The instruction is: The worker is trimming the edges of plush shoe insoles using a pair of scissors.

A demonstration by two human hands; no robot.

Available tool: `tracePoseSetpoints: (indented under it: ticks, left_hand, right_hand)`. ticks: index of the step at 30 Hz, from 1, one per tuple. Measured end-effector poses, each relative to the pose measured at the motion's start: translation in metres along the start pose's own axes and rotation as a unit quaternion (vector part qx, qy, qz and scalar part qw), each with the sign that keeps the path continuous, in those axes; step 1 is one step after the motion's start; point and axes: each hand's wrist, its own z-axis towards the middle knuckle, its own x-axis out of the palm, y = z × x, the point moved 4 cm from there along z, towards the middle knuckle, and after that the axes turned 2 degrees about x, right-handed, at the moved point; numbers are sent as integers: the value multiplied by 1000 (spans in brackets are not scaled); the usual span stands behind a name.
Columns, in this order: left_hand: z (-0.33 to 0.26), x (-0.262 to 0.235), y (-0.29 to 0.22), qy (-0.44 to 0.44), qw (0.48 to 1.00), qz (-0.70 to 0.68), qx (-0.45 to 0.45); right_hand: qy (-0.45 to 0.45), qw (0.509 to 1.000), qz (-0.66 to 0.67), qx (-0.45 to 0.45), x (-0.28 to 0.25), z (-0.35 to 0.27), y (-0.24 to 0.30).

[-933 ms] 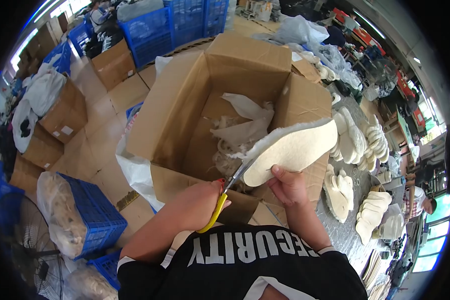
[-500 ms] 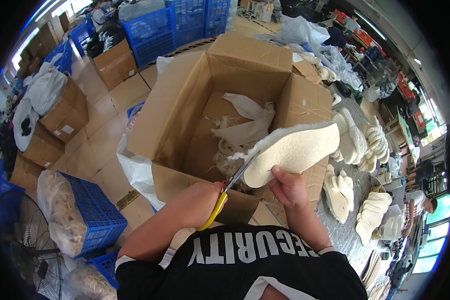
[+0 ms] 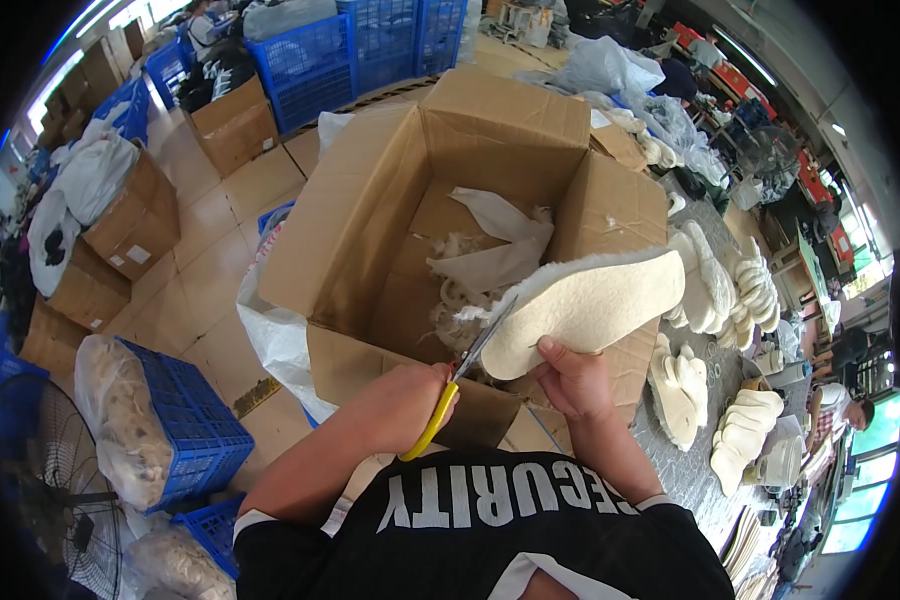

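Note:
My left hand (image 3: 410, 403) is closed round the yellow handles of a pair of scissors (image 3: 433, 420). The blades reach up to the left end of a cream, fleecy insole (image 3: 592, 305), along its fuzzy edge. My right hand (image 3: 576, 381) grips that insole from below, thumb on the flat face and fingers hidden behind. Under both hands stands an open cardboard box (image 3: 370, 225). Inside it lie white scraps (image 3: 492, 262) and tufts of fluff (image 3: 450, 310). Whether the blades are closed on the fleece, I cannot tell.
Right of the box, a grey table (image 3: 692, 340) carries several stacks of insoles (image 3: 745, 425). At the left stand blue crates (image 3: 195, 425), bagged cartons (image 3: 135, 215) and a black fan (image 3: 65, 500). Another person (image 3: 838, 410) is at the far right.
Hardly anything differs. The insole and both hands sit slightly farther right in the picture, as does most of the scene. The scissors stay at the insole's left end.

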Motion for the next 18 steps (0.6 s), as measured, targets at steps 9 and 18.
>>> tracePoseSetpoints:
  ticks: [9, 18]
  left_hand:
    - [6, 4, 1, -46, 999, 8, 29]
    - [15, 33, 14, 90, 761, -642, -40]
  right_hand:
    - [-3, 1000, -12, 21, -6, 4, -5]
    - [-35, 998, 56, 0, -2, 6, 1]
